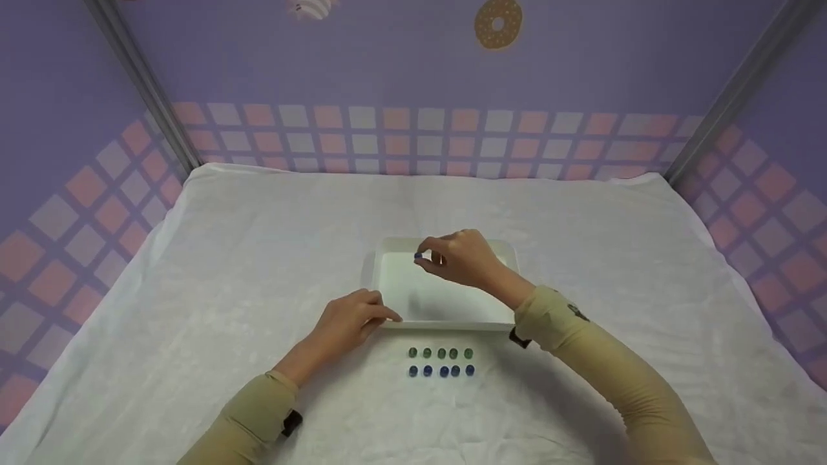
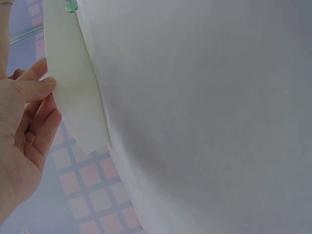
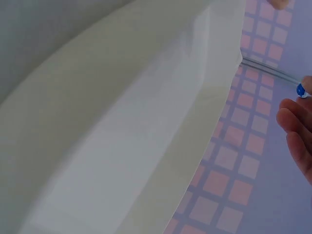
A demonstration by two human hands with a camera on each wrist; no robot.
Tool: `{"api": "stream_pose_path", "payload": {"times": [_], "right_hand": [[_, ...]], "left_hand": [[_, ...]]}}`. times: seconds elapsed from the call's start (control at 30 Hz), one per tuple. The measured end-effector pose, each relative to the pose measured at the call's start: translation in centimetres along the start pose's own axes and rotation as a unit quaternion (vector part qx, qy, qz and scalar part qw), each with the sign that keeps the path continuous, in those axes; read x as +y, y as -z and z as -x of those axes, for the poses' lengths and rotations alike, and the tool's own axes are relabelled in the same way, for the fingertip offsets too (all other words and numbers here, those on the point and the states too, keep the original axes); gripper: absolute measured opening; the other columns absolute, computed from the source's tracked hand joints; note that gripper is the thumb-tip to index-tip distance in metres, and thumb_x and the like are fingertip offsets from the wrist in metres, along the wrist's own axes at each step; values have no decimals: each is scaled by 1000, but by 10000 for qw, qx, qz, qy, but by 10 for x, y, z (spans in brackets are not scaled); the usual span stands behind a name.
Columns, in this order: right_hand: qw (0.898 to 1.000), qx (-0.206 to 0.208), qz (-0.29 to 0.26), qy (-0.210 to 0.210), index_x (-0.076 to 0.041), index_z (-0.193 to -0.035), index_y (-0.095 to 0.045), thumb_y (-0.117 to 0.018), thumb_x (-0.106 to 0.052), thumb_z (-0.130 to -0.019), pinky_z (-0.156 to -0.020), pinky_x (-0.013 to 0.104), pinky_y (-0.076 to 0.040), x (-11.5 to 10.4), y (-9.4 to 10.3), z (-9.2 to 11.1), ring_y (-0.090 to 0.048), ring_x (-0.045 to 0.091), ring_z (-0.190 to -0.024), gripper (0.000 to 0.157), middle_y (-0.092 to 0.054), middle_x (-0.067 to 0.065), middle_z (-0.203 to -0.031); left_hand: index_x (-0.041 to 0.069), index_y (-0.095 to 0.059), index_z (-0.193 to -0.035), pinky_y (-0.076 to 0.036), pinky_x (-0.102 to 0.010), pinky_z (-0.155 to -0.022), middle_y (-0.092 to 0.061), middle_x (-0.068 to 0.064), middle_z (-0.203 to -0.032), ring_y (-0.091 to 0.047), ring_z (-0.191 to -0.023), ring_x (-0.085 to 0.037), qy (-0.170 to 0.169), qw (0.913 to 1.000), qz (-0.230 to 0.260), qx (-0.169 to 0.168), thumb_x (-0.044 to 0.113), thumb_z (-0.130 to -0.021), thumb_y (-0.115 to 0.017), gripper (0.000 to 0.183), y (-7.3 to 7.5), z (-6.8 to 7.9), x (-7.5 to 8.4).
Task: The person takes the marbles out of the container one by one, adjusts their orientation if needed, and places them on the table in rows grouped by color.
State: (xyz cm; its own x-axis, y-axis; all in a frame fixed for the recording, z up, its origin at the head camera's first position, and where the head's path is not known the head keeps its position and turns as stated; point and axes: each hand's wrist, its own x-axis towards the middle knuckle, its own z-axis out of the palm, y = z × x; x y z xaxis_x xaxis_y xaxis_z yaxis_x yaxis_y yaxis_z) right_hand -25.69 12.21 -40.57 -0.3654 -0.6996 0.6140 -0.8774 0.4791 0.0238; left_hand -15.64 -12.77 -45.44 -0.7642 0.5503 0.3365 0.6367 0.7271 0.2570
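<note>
A white rectangular tray [image 1: 452,326] lies on the white cloth. Over its inside, my right hand [image 1: 466,257] pinches a blue glass marble [image 1: 418,256] between thumb and fingertips; the right wrist view shows the same marble [image 3: 301,90] at its right edge. My left hand [image 1: 352,318] pinches the tray's near left rim, and in the left wrist view the thumb and fingers hold the tray wall [image 2: 73,83]. In front of the tray lie a row of green marbles [image 1: 441,353] and, nearer me, a row of blue marbles [image 1: 444,371].
White cloth [image 1: 258,245] covers the table, slightly wrinkled near the front. Purple walls with pink and white checks [image 1: 429,139] stand behind and at both sides, with grey corner posts [image 1: 148,84].
</note>
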Motion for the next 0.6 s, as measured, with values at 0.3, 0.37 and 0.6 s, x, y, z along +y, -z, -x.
{"api": "stream_pose_path", "payload": {"times": [0.3, 0.37, 0.6], "right_hand": [[9991, 244, -246, -264, -13, -89, -73, -76, -25, -87, -47, 23, -47, -15, 15, 29, -58, 6, -47, 13, -68, -3, -59], [9987, 262, -341, -275, -13, -89, -73, -77, -24, -87, -47, 21, -47, -18, 19, 37, -58, 5, -47, 12, -68, -3, -59], [9979, 426, -468, -160, -14, -88, -73, -81, -21, -82, -46, 17, -44, -27, 28, 68, -56, 2, -45, 13, -67, -5, -57]], "left_hand": [[30, -80, -99, -37, -19, -59, -58, 5, -79, -48, -70, -8, 74, 9999, -19, -89, 11, -91, -70, 23, -1, -1, 1], [30, -80, -99, -37, -19, -59, -58, 6, -79, -47, -70, -8, 78, 9999, -34, -86, 11, -91, -70, 22, -1, -1, 1], [30, -79, -98, -33, -18, -57, -57, 5, -77, -44, -67, -7, -12, 10000, -79, -2, 11, -91, -71, 22, 0, -1, -1]]}}
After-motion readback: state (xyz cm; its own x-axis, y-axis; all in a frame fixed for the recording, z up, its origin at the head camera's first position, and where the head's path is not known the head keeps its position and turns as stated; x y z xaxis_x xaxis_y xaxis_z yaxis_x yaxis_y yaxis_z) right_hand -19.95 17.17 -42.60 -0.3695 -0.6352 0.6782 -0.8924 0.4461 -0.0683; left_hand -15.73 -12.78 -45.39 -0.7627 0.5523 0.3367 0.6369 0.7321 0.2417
